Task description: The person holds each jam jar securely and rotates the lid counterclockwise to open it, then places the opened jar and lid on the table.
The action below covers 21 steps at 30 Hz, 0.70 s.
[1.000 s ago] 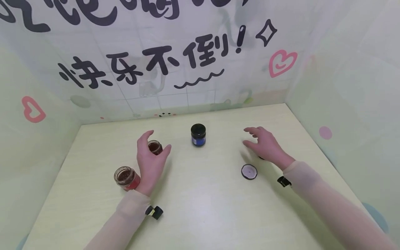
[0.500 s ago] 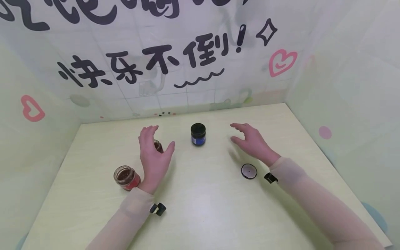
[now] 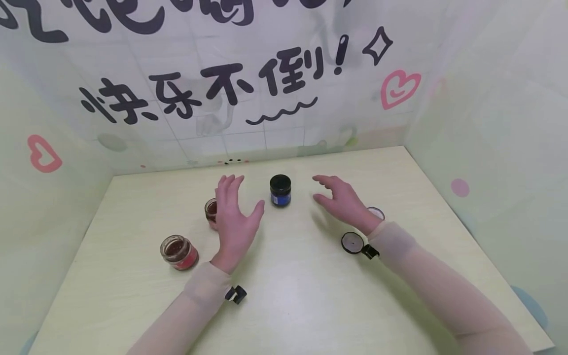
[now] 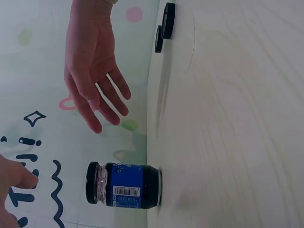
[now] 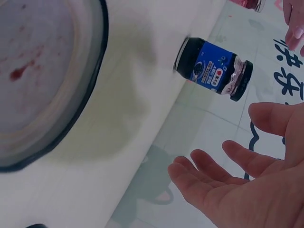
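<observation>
A small dark jar with a blue label and a black lid stands upright at the back middle of the table, between the two hands. To its left, the left hand hovers with spread fingers and holds nothing. The right hand, its fingers loosely bent, hangs in the air to the right of the jar, apart from it. In the right wrist view the blue label faces the camera; in the left wrist view its barcode shows.
Two lidless jars of dark red contents stand on the left, one nearer and one partly behind the left hand. Two lids lie inner side up on the right: one in front, one partly behind the right wrist.
Both hands have moved inward toward the blue-labelled jar, the left one rightward and the right one leftward. The far lid and more of the back open jar have come into view.
</observation>
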Available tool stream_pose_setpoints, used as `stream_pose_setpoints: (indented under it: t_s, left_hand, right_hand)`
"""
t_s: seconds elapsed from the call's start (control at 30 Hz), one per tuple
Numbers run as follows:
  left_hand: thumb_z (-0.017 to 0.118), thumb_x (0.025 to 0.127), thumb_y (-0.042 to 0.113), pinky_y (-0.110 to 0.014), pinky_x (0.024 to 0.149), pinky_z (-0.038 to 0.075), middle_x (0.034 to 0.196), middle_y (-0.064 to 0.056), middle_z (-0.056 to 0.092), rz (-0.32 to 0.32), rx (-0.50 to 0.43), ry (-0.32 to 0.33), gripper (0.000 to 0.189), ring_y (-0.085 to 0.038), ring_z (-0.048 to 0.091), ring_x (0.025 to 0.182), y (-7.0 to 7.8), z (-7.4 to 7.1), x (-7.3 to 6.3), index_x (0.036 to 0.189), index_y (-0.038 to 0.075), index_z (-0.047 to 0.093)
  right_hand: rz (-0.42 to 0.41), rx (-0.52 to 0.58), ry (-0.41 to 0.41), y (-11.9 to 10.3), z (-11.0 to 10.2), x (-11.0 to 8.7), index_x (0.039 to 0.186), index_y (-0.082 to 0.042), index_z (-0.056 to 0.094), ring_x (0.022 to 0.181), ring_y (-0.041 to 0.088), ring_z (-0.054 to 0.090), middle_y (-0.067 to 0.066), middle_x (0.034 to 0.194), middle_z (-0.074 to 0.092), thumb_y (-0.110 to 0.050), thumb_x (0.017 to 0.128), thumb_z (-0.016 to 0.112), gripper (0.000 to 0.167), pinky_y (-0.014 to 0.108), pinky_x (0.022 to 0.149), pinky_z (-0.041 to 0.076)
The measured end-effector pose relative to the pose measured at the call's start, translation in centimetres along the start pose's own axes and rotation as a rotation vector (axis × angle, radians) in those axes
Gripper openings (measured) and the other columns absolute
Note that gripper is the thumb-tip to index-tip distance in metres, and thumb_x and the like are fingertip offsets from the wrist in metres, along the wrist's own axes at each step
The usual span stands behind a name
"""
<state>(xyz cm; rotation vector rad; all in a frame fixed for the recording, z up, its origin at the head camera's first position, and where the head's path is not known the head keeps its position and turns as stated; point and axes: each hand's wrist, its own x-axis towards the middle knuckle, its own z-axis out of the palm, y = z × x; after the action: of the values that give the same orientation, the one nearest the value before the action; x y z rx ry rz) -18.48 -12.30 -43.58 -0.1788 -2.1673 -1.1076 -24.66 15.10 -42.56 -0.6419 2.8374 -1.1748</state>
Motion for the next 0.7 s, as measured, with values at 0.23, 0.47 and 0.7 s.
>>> stream_pose_setpoints:
  t_s: [0.23,0.47,0.7]
  left_hand:
    - [0.081,0.082,0.013,-0.045,0.121,0.016,0.145,-0.015,0.046,0.04,-0.01,-0.049,0.066,-0.029,0.03,0.146,0.3,1.7,-0.1,0.141,0.004,0.052]
    - [0.073,0.09,0.018,-0.046,0.116,0.029,0.148,-0.013,0.045,-0.038,-0.023,-0.15,0.066,-0.031,0.039,0.141,0.3,2.7,-0.2,0.148,0.007,0.045]
    - [0.069,0.095,0.021,-0.047,0.111,0.036,0.148,-0.014,0.048,-0.149,-0.034,-0.211,0.065,-0.032,0.046,0.135,-0.5,3.5,-0.2,0.152,0.007,0.042]
  right_hand:
    - [0.01,0.033,-0.027,-0.6,0.9,0.4,0.149,-0.011,0.048,0.129,0.037,0.051,0.011,0.144,0.053,-0.027,0.1,0.062,0.053,0.05,0.102,0.044]
    - [0.021,0.066,-0.026,-1.3,1.5,0.9,0.15,-0.013,0.047,0.128,0.035,0.053,0.012,0.143,0.053,-0.027,0.102,0.06,0.052,0.046,0.103,0.046]
    - [0.017,0.125,-0.025,-1.2,2.3,1.5,0.15,-0.011,0.047,0.126,0.037,0.055,0.015,0.143,0.054,-0.022,0.102,0.06,0.051,0.043,0.102,0.048]
